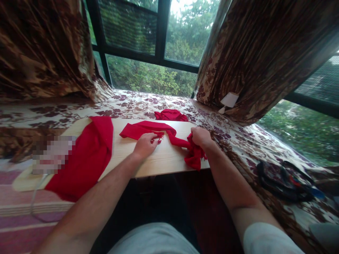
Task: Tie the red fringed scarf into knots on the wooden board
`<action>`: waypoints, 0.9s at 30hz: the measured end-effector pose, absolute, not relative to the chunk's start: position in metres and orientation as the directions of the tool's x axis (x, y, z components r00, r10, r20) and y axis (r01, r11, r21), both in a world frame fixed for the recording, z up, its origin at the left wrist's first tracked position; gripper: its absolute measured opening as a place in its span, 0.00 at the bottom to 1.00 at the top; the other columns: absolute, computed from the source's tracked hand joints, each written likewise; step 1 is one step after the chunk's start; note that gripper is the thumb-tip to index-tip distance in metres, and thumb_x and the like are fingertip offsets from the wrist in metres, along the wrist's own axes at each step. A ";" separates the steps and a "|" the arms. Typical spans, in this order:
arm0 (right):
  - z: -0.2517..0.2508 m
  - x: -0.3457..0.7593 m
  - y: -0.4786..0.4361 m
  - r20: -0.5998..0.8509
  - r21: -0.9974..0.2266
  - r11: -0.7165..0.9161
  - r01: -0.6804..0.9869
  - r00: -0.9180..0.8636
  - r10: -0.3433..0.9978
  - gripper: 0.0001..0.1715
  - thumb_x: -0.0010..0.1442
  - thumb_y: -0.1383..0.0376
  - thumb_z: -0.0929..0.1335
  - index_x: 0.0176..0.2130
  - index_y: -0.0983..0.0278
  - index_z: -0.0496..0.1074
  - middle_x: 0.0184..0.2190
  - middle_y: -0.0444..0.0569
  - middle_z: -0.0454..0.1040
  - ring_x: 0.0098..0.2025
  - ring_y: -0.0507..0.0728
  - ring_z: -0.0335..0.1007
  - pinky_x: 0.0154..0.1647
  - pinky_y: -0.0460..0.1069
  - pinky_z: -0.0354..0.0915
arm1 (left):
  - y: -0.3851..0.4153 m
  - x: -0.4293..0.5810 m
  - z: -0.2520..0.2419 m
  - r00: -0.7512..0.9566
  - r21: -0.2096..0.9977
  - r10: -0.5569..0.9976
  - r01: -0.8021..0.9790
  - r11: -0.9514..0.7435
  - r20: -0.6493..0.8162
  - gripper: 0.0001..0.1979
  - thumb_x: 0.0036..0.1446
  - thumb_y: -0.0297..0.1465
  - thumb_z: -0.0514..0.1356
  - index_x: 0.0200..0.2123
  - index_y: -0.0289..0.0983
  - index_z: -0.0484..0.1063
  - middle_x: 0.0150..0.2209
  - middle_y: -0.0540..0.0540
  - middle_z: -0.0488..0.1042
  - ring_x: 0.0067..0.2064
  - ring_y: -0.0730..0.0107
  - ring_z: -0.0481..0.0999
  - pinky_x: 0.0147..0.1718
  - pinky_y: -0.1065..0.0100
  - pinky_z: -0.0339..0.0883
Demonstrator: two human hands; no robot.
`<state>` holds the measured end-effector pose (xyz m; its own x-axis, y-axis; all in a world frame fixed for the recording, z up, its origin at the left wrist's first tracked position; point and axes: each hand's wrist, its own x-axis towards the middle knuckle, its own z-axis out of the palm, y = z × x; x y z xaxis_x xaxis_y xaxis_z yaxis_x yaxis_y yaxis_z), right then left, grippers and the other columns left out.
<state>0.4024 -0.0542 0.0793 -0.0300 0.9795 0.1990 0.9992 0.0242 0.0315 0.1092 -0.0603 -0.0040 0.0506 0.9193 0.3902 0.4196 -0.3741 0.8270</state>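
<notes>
A red scarf [144, 128] with a fringed end lies folded and twisted across the pale wooden board [156, 160]. My left hand [145, 144] is at its middle, with fingers curled and pinching at the fringe. The right hand [200, 137] grips the scarf's bunched end near the board's right edge, and part of that bunch hangs below the fist. Another red cloth [87, 162] lies spread over the left part of the board and droops past its front edge. Beyond the far edge sits a crumpled red cloth [171, 115].
A pixelated object [53, 155] sits on the board's left end; a white cord [33, 203] runs down beside it. The floral-covered ledge [132, 102] extends behind under the windows. On the right are a small white lamp [229, 100] and a dark strapped item [284, 181].
</notes>
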 end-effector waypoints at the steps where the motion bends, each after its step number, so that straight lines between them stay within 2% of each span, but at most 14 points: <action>1: 0.077 0.404 -0.052 0.267 -0.025 0.001 1.000 0.005 0.964 0.14 0.52 0.72 0.69 0.40 0.62 0.77 0.41 0.59 0.78 0.43 0.63 0.74 0.46 0.54 0.66 | -0.056 0.099 -0.002 0.082 0.731 0.916 0.576 -0.366 0.394 0.19 0.49 0.33 0.67 0.47 0.42 0.80 0.58 0.39 0.74 0.64 0.46 0.65 0.65 0.50 0.52; 2: 0.075 0.404 -0.049 0.324 -0.091 -0.021 0.996 0.049 0.945 0.15 0.52 0.73 0.68 0.41 0.63 0.76 0.42 0.59 0.77 0.44 0.63 0.73 0.47 0.54 0.66 | -0.053 0.090 -0.001 0.104 0.631 0.930 0.708 -0.318 0.352 0.24 0.51 0.36 0.66 0.53 0.41 0.77 0.63 0.37 0.69 0.68 0.42 0.59 0.66 0.45 0.47; 4: 0.067 0.403 -0.042 0.402 -0.232 -0.054 0.971 0.146 0.904 0.17 0.52 0.73 0.67 0.43 0.65 0.75 0.43 0.60 0.76 0.44 0.63 0.72 0.49 0.54 0.65 | -0.051 0.073 0.000 0.143 0.449 0.968 0.865 -0.222 0.204 0.31 0.54 0.42 0.62 0.60 0.36 0.71 0.66 0.31 0.63 0.68 0.37 0.57 0.64 0.39 0.47; 6: 0.058 0.402 -0.034 0.456 -0.378 -0.072 0.923 0.253 0.853 0.18 0.52 0.73 0.64 0.43 0.67 0.74 0.42 0.59 0.76 0.45 0.63 0.71 0.50 0.54 0.65 | -0.055 0.062 -0.001 0.185 0.324 0.977 0.922 -0.210 0.107 0.33 0.57 0.46 0.58 0.62 0.33 0.69 0.65 0.28 0.64 0.66 0.37 0.61 0.62 0.42 0.53; 8: 0.050 0.399 -0.025 0.465 -0.503 -0.083 0.860 0.351 0.813 0.21 0.52 0.73 0.62 0.45 0.68 0.74 0.42 0.58 0.76 0.46 0.62 0.71 0.51 0.53 0.66 | -0.061 0.055 -0.002 0.222 0.252 0.969 0.937 -0.243 0.108 0.33 0.59 0.47 0.56 0.61 0.33 0.70 0.63 0.29 0.67 0.63 0.40 0.65 0.60 0.48 0.57; 10: 0.044 0.394 -0.018 0.417 -0.551 -0.076 0.831 0.353 0.838 0.24 0.52 0.72 0.63 0.49 0.70 0.73 0.45 0.58 0.76 0.48 0.61 0.71 0.53 0.53 0.65 | -0.069 0.053 -0.001 0.231 0.217 0.963 0.942 -0.258 0.141 0.31 0.58 0.47 0.55 0.58 0.34 0.73 0.60 0.30 0.71 0.60 0.40 0.69 0.58 0.50 0.59; 14: 0.036 0.374 -0.015 0.253 -0.417 0.025 0.908 0.089 0.963 0.33 0.50 0.70 0.68 0.57 0.70 0.71 0.57 0.62 0.71 0.59 0.64 0.67 0.61 0.54 0.61 | -0.080 0.053 0.007 0.212 0.187 0.965 0.953 -0.240 0.158 0.24 0.57 0.47 0.58 0.48 0.36 0.77 0.49 0.30 0.77 0.53 0.39 0.73 0.51 0.50 0.62; 16: 0.035 0.358 -0.019 0.304 -0.329 0.092 0.940 0.013 0.953 0.36 0.52 0.67 0.70 0.60 0.70 0.69 0.63 0.63 0.65 0.64 0.66 0.60 0.66 0.58 0.55 | -0.082 0.054 0.010 0.206 0.179 0.963 0.955 -0.237 0.172 0.22 0.57 0.47 0.59 0.44 0.37 0.77 0.44 0.31 0.78 0.50 0.40 0.74 0.49 0.51 0.63; 18: 0.033 0.342 -0.024 0.407 -0.257 0.187 0.948 -0.069 0.911 0.35 0.56 0.64 0.69 0.61 0.68 0.68 0.66 0.62 0.62 0.67 0.67 0.56 0.70 0.62 0.47 | -0.083 0.055 0.011 0.222 0.188 0.954 0.947 -0.261 0.204 0.20 0.58 0.46 0.59 0.44 0.37 0.76 0.43 0.32 0.78 0.48 0.42 0.76 0.47 0.53 0.64; 20: 0.029 0.328 -0.029 0.426 -0.211 0.302 0.930 -0.190 0.885 0.29 0.60 0.61 0.68 0.59 0.67 0.70 0.64 0.60 0.65 0.66 0.65 0.58 0.71 0.63 0.43 | -0.085 0.054 0.010 0.235 0.227 0.946 0.931 -0.285 0.225 0.18 0.59 0.45 0.58 0.44 0.38 0.75 0.41 0.35 0.79 0.44 0.47 0.77 0.44 0.56 0.66; 22: 0.021 0.317 -0.033 0.366 -0.192 0.370 0.909 -0.283 0.886 0.26 0.63 0.57 0.68 0.56 0.66 0.73 0.60 0.59 0.71 0.63 0.64 0.64 0.70 0.62 0.45 | -0.086 0.052 0.010 0.247 0.277 0.943 0.911 -0.304 0.223 0.15 0.62 0.43 0.56 0.42 0.39 0.76 0.37 0.39 0.79 0.40 0.53 0.78 0.43 0.59 0.67; 24: 0.011 0.310 -0.036 0.297 -0.198 0.366 0.909 -0.300 0.907 0.25 0.65 0.53 0.66 0.54 0.66 0.74 0.56 0.59 0.74 0.58 0.62 0.69 0.67 0.59 0.52 | -0.087 0.049 0.012 0.235 0.298 0.935 0.902 -0.312 0.267 0.14 0.63 0.40 0.53 0.39 0.40 0.76 0.35 0.41 0.78 0.40 0.55 0.77 0.45 0.59 0.67; 25: 0.006 0.309 -0.037 0.278 -0.205 0.350 0.914 -0.289 0.916 0.25 0.66 0.52 0.65 0.54 0.66 0.74 0.55 0.58 0.75 0.57 0.62 0.69 0.65 0.57 0.55 | -0.087 0.047 0.013 0.207 0.295 0.922 0.905 -0.307 0.327 0.15 0.63 0.39 0.53 0.40 0.40 0.77 0.37 0.41 0.79 0.43 0.55 0.77 0.48 0.59 0.67; 27: -0.004 0.308 -0.038 0.267 -0.222 0.320 0.921 -0.258 0.929 0.25 0.68 0.52 0.64 0.54 0.65 0.73 0.54 0.58 0.76 0.56 0.61 0.70 0.60 0.53 0.60 | -0.086 0.042 0.015 0.114 0.282 0.871 0.919 -0.275 0.478 0.17 0.63 0.38 0.53 0.48 0.37 0.76 0.48 0.39 0.78 0.53 0.53 0.74 0.57 0.57 0.63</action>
<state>0.3077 -0.0380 -0.0035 -0.2578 0.9285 0.2672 0.9211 0.3197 -0.2220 0.0416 -0.0856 0.0149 0.1137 0.8708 0.4783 0.9193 -0.2748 0.2817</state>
